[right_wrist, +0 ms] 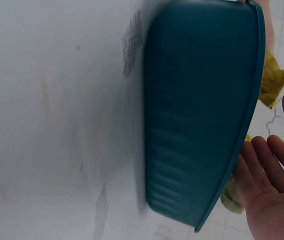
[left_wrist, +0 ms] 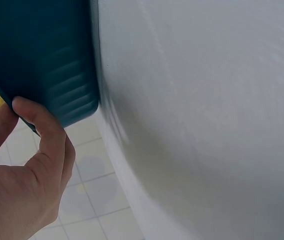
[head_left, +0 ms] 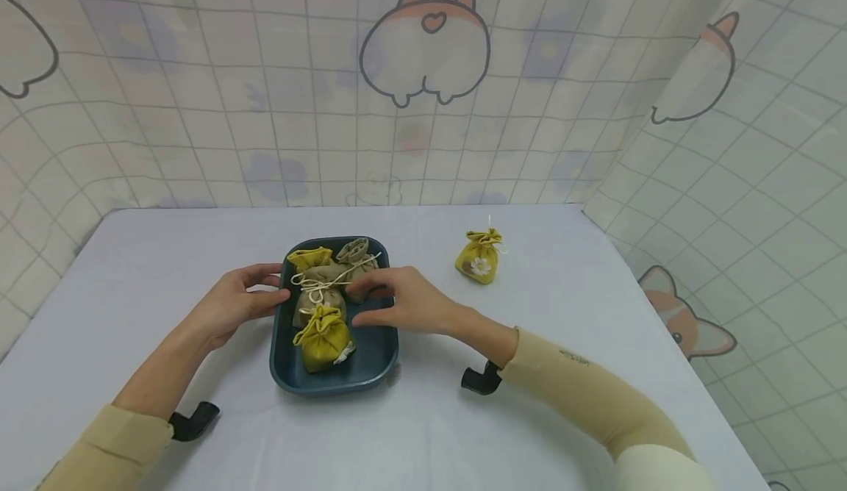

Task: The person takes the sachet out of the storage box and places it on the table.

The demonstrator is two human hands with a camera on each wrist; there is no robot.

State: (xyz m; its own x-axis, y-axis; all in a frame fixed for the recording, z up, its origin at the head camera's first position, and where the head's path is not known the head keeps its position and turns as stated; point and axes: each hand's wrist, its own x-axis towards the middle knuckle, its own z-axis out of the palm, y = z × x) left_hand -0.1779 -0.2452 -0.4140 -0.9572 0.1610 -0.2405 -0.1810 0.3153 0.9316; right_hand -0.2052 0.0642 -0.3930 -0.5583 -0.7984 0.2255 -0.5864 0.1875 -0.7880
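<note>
A dark teal tray [head_left: 375,353] holds several small drawstring pouches. A yellow pouch [head_left: 323,344] with a white flower lies at the front, a khaki pouch [head_left: 324,296] with a cream cord behind it. Farther back are another khaki pouch [head_left: 354,252] and a yellow pouch [head_left: 309,258]. My left hand [head_left: 231,301] pinches the tray's left rim, thumb and fingertips on its edge in the left wrist view. Over the tray's right side is my right hand [head_left: 417,301], thumb apart from its extended fingers [right_wrist: 264,155] and nothing held between them.
Right of the tray, a yellow pouch [head_left: 479,257] with a white flower stands on the white table [head_left: 529,432]. A patterned curtain [head_left: 423,145] hangs along the table's back and right side. Black wrist mounts [head_left: 481,378] stick out under both forearms.
</note>
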